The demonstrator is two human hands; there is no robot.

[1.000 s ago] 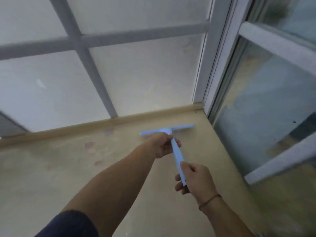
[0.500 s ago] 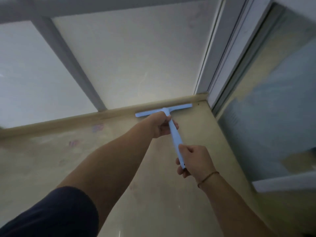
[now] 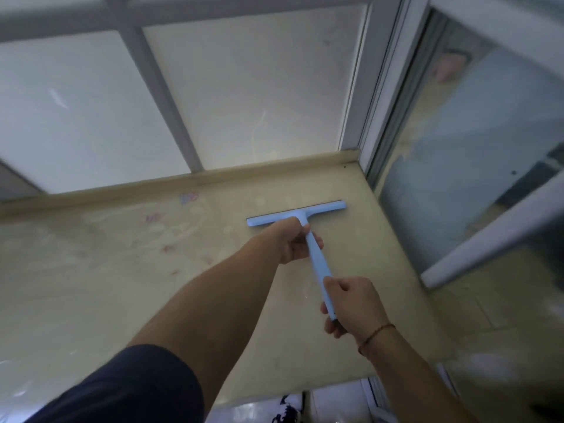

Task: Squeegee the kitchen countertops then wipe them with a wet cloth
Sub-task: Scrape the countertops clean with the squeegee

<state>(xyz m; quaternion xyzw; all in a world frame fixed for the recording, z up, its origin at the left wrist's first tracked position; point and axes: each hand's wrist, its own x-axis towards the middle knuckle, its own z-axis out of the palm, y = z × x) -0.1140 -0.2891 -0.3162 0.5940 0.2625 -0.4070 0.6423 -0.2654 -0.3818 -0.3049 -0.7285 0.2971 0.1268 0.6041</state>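
Hands (image 3: 355, 303) on squeegee (image 3: 297, 215), near corner

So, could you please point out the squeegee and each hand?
squeegee (image 3: 297, 214): head view, blade bar.
left hand (image 3: 291, 242): head view, back of hand.
right hand (image 3: 355, 303): head view, back of hand.

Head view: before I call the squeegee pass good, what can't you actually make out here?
- Squeegee handle: its upper part is covered by the left hand, its end by the right hand.
- Blade contact with the countertop: the rubber edge is under the blue head, so hidden.
- Pink marks near the back ledge: too small and blurred to identify.
- Wet cloth: not in the head view.
- Right side window: motion-blurred.
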